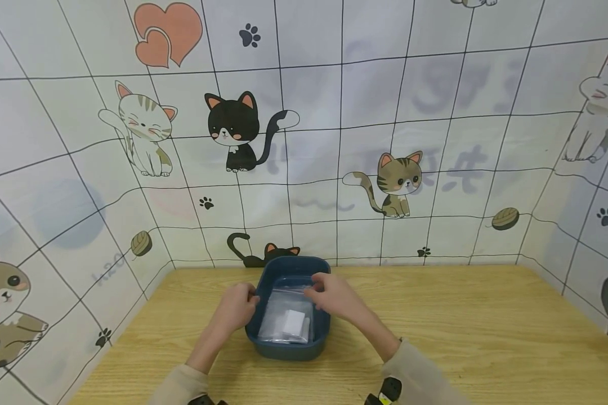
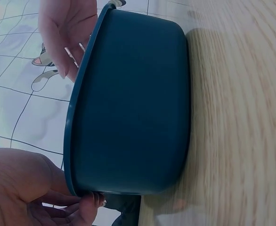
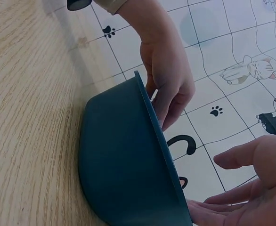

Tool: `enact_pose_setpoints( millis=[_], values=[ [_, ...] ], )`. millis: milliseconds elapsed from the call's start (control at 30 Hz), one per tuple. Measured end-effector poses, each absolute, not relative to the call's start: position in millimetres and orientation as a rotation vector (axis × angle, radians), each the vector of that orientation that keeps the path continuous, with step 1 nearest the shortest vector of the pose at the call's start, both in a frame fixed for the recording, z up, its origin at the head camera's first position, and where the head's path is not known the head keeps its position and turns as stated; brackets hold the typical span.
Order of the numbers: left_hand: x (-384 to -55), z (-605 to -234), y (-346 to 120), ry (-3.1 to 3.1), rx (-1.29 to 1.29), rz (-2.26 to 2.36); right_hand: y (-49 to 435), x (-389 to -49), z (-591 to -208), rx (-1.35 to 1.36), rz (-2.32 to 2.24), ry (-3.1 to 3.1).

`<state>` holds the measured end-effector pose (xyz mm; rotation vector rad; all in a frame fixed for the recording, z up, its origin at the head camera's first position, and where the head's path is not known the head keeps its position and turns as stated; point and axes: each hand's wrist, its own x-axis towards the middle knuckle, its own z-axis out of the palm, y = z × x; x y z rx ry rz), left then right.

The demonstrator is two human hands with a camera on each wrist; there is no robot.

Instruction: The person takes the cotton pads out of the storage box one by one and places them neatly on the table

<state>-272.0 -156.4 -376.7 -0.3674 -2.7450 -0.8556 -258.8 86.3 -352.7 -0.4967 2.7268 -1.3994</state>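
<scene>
A dark blue plastic bin [image 1: 290, 352] stands on the wooden table. Inside it lie clear plastic bags [image 1: 278, 315], with small white packets [image 1: 294, 323] showing in the lower part. My left hand [image 1: 240, 305] is at the bin's left rim, its fingers curled and gripping the edge; the left wrist view shows a fingertip [image 2: 99, 200] against the rim corner. Over the right rim is my right hand [image 1: 338, 295], thumb and fingers apart, reaching in above the bags' upper end. In the right wrist view its thumb [image 3: 237, 155] stands well away from the other fingers.
The light wooden table [image 1: 436, 326] extends on both sides of the bin. Behind it hangs a white gridded wall covering [image 1: 314, 140] printed with cartoon cats, close to the bin's far end. Dark devices are strapped near both sleeves, such as the right one [image 1: 389, 389].
</scene>
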Motion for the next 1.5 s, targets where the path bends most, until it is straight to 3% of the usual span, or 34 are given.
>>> enact_pose_setpoints(
  millis=[400,900,1500],
  values=[
    [-273,-379,-153,-2.761,-0.364,-0.875,72,-257,-356,-0.505,-1.208,2.788],
    [-276,-381,-145,-2.748,-0.400,-0.900,59,-255,-364,-0.315,-1.050,2.845],
    [-276,-384,-146,-2.752,-0.414,-0.926,58,-258,-373,-0.329,-1.302,2.862]
  ],
)
